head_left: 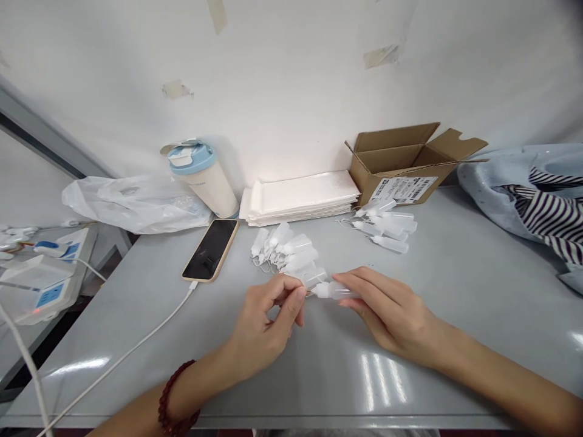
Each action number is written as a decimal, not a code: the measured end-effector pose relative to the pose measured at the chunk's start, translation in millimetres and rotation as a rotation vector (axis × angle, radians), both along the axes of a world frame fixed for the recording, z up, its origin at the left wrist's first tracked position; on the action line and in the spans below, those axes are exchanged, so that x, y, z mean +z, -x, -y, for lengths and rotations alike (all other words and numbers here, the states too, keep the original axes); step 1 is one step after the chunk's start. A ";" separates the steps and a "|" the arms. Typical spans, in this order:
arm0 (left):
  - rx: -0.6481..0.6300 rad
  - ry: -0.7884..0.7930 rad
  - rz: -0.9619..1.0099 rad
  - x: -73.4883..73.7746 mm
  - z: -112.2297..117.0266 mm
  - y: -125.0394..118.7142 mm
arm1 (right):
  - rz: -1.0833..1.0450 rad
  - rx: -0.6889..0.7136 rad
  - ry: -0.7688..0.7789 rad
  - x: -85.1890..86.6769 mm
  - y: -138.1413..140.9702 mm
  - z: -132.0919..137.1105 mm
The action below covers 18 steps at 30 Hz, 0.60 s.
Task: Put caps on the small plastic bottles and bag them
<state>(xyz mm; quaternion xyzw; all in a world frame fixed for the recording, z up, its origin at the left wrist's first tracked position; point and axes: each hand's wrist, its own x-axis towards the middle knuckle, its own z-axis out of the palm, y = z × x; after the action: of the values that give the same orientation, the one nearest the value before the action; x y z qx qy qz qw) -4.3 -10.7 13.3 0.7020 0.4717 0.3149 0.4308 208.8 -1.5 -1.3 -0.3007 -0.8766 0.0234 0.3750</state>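
My right hand is closed round the body of a small translucent white dropper bottle, which lies level just above the table with its tip pointing left. At that tip, my left hand is pinched, thumb against index finger, on something very small, perhaps the cap or its thin string; the fingers hide most of it. Right behind my hands lies a loose pile of similar bottles with thin white loops. A second group of these bottles rests farther right, in front of a cardboard box.
Along the wall stand a stack of white padded envelopes, the open cardboard box and a cream tumbler beside a plastic bag. A phone with a white cable lies left. Striped cloth sits at right.
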 end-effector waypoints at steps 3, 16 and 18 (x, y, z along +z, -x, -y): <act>-0.006 -0.023 -0.014 -1.6 -0.4 0.4 | 0.007 0.004 0.012 -0.1 0.0 -0.4; 0.042 -0.008 0.103 3.8 -5.9 3.6 | 0.080 -0.054 -0.084 5.6 -4.0 0.4; 0.026 -0.054 0.041 3.1 -5.8 3.7 | 0.082 -0.055 -0.085 5.7 -3.9 0.3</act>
<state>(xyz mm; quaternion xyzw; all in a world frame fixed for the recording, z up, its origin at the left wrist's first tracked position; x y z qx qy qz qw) -8.0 -4.9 16.4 0.7004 0.4632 0.3476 0.4171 212.7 -1.9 4.3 -0.3094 -0.8828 -0.0364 0.3517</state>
